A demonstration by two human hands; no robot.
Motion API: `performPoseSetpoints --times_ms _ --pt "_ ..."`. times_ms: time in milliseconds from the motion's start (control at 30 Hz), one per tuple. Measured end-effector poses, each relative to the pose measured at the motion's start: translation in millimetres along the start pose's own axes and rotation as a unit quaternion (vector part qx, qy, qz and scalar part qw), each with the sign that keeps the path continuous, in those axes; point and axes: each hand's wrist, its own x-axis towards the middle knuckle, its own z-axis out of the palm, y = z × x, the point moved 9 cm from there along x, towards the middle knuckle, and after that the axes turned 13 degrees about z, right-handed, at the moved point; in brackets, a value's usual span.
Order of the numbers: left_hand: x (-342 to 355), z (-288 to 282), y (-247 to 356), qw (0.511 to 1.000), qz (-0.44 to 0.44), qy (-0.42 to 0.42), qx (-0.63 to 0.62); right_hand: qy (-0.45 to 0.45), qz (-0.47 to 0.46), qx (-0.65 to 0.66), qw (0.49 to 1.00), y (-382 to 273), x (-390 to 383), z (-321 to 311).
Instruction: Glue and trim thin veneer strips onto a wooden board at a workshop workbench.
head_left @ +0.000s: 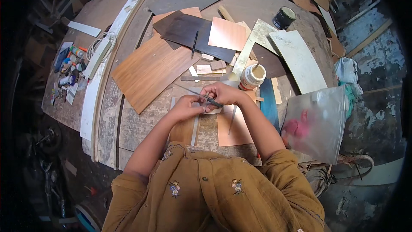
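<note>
My right hand (225, 93) is closed around the dark handle end of a slim, pointed tool (189, 90), perhaps a file. Its thin shaft points up and to the left, passing over my left hand (187, 108). The fingers of that hand are pinched on a small pale piece (209, 108), partly hidden between both hands. Under the hands lie a brown wood-grain panel (182, 132) with a grey strip along it, and a light peach sheet (236, 131). A thin tapered metal tool (232, 121) rests on the peach sheet.
An open white jar (253, 76) with a stick in it stands close beyond my right hand. Wood-grain sheets (156, 71), small wood blocks (218, 65) and a black pen (195, 43) lie ahead. A dark can (284, 17) stands far right; a clear plastic bag (315, 124) sits nearer.
</note>
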Motion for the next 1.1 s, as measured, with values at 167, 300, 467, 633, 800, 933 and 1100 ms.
performPoseSetpoints --times_ms 167,300,467,633,800,933,1100 --pt "-1.9 18.1 -9.8 0.993 -0.047 -0.04 -0.097 0.022 0.024 -0.107 0.994 15.0 1.4 -5.5" --pt "-6.3 26.2 -14.0 0.991 -0.063 -0.066 -0.096 0.03 0.034 -0.098 0.994 10.9 0.2 -3.9" --pt "-7.1 25.5 -17.8 0.989 -0.055 -0.008 -0.139 0.164 -0.018 -0.203 0.965 -3.3 -12.6 -15.1" --pt "-18.4 4.1 -12.0 0.958 -0.064 0.109 -0.258 0.462 -0.124 -0.221 0.85 -66.5 -91.7 -13.7" --pt "-26.5 0.7 -23.1 0.944 -0.067 0.118 -0.301 0.311 0.048 -0.19 0.93 6.3 -112.9 12.6" --pt "-31.0 4.4 -31.6 0.939 -0.088 0.129 -0.306 0.245 0.115 -0.133 0.953 73.9 -119.1 34.0" --pt "-35.0 14.9 -43.3 0.944 -0.114 0.123 -0.283 0.139 0.128 0.066 0.98 95.7 -100.3 61.6"
